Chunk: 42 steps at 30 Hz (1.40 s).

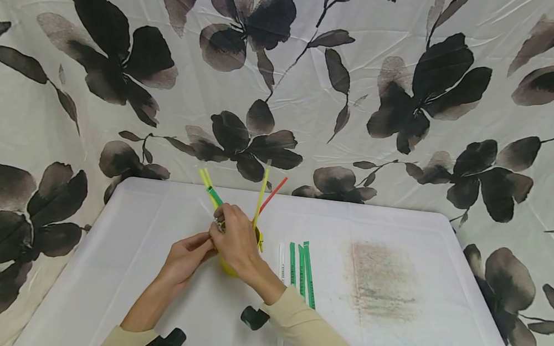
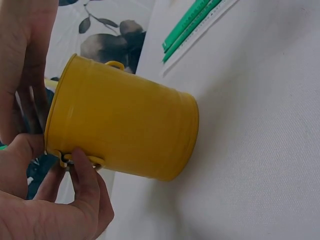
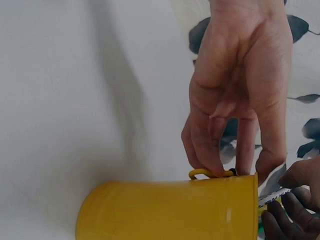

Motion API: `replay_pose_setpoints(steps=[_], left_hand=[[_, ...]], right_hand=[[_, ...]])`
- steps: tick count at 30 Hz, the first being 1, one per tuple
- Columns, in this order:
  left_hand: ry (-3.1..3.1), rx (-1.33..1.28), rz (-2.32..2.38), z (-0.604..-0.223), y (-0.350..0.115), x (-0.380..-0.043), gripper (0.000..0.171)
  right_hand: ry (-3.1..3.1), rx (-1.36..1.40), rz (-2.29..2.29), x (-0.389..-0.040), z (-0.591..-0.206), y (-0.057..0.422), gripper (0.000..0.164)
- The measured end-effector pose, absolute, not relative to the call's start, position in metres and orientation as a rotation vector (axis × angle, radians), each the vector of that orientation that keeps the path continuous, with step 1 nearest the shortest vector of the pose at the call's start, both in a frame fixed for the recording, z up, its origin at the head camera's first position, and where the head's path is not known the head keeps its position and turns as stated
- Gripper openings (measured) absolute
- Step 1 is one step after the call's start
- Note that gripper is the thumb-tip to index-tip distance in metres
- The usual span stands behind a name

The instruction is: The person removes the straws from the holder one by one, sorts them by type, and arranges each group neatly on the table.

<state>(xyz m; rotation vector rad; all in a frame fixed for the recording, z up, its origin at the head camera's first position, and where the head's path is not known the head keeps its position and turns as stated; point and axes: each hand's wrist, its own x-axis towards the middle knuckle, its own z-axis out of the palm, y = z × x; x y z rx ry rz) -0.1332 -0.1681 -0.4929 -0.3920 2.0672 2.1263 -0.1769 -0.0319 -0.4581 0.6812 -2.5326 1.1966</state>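
Observation:
A small yellow metal pail [image 2: 125,115] stands on the table, with ring-like lugs at its sides. My left hand [image 1: 186,259] grips the pail at its rim, fingers curled at one lug [image 3: 202,173]. Over the pail's mouth, my right hand [image 1: 237,241] pinches a narrow white strip with black print [image 3: 272,196]. Long thin strips rise from the pail in the head view: a yellow strip [image 1: 261,196], a red strip [image 1: 274,191], and a green strip [image 1: 214,196] beside more yellow. Their lower ends are hidden by the pail and hands.
Right of the pail lie several narrow green strips [image 1: 301,270] and white strips [image 1: 281,260], partly under the right sleeve [image 1: 314,332]. Farther right, the white table [image 1: 462,280] has a brownish smudge [image 1: 386,284]. A flowered cloth [image 1: 330,144] hangs behind.

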Motion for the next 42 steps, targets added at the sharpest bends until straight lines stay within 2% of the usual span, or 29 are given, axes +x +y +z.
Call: replay_pose_setpoints(steps=[21,42], left_hand=[[2.05,-0.457,2.102,-0.489,-0.168,-0.134,0.046],[2.033,-0.452,2.116,-0.492,-0.168,-0.134,0.047]], right_hand=[[-2.343,0.798,1.459,-0.179,-0.429,0.004,0.012],[-2.156,0.67,1.62,-0.179,-0.398,0.042,0.018]])
